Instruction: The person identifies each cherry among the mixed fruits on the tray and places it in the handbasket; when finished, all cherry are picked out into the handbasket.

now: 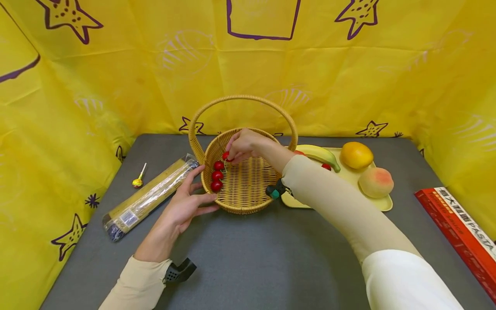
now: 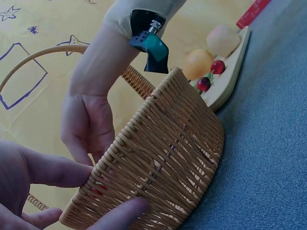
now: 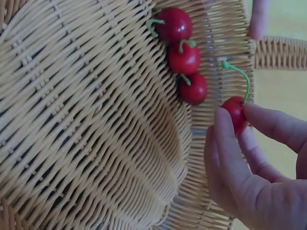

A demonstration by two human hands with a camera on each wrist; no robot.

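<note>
Inside the wicker basket (image 1: 248, 209), my right hand (image 1: 246, 144) pinches a red cherry (image 3: 235, 115) between thumb and fingertips. Its green stem sticks up beside the thumb. Three other cherries (image 3: 193, 89) lie in a row along the basket's left inner wall, stems attached. My left hand (image 1: 186, 204) is at the basket's left side with fingers spread. In the left wrist view one fingertip touches the woven rim (image 2: 125, 136) and another straight digit rests against the outer wall. The tall handle (image 1: 242, 97) arches over the basket.
Right of the basket, a pale yellow tray (image 1: 381, 206) holds a banana (image 1: 317, 153), an orange-yellow fruit (image 1: 357, 155), a peach (image 1: 376, 182) and more cherries (image 2: 218, 67). A wrapped noodle pack (image 1: 151, 196) and a lollipop (image 1: 137, 182) lie left; a red pasta box (image 1: 457, 237) lies far right.
</note>
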